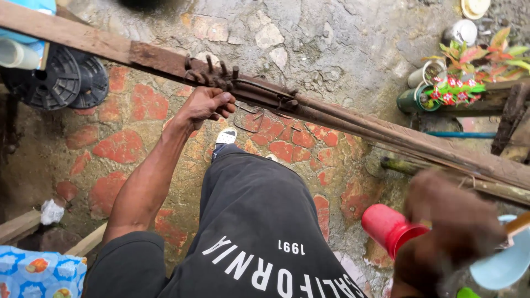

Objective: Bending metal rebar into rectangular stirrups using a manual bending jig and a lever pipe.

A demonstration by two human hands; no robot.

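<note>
A cracked stone floor (309, 49) with red patches lies underfoot. The left hand (205, 105), at about eleven o'clock, is curled loosely just under the long rusty iron bars bundled on a wooden beam (259, 94), touching nothing clearly. The right hand (452, 221), blurred at four o'clock, sits beside a red plastic cup (386, 227); its grip cannot be told.

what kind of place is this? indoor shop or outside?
Probably an outdoor yard used as a makeshift work spot. The ground is rough stone and patchy red paving, potted plants stand at the edge, and the left hand rests by rusty metal rods lying on a wooden beam.
</note>
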